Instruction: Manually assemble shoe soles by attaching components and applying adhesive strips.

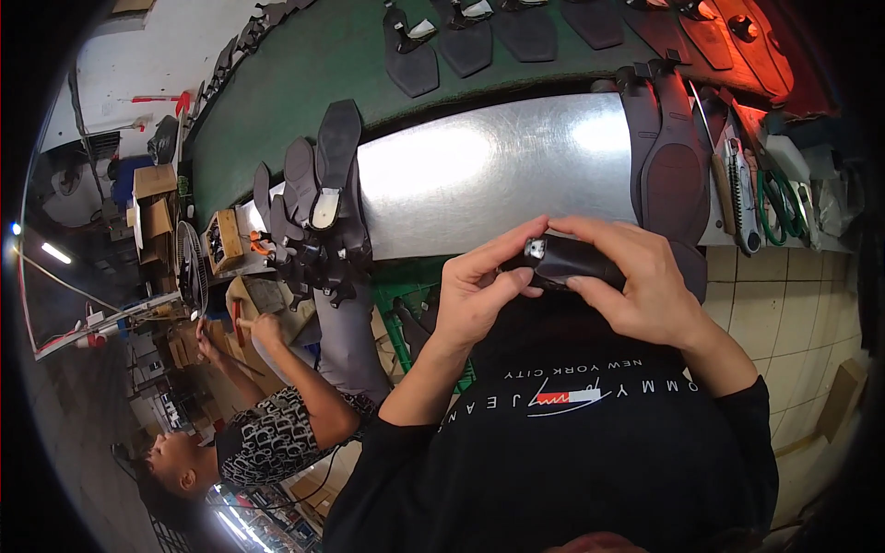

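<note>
Close to my body, a glossy black shoe part (583, 262) with a small pale end is gripped between both hands. My left hand (484, 288) pinches its pale end with fingers and thumb. My right hand (638, 272) wraps round the other end, thumb along the near side. The fingertips of the two hands meet above it. Its far end is hidden in my right palm, so its exact kind cannot be made out. Just beyond my right hand lie dark shoe soles (676, 175) on the metal plate's right end.
A shiny metal plate (498, 175) lies before me, beside a green conveyor belt (277, 120) carrying soles. More soles and black heels (323, 258) are piled at left. A utility knife (740, 198) and green-handled scissors (780, 203) lie right. A co-worker (286, 429) sits left, holding a hammer.
</note>
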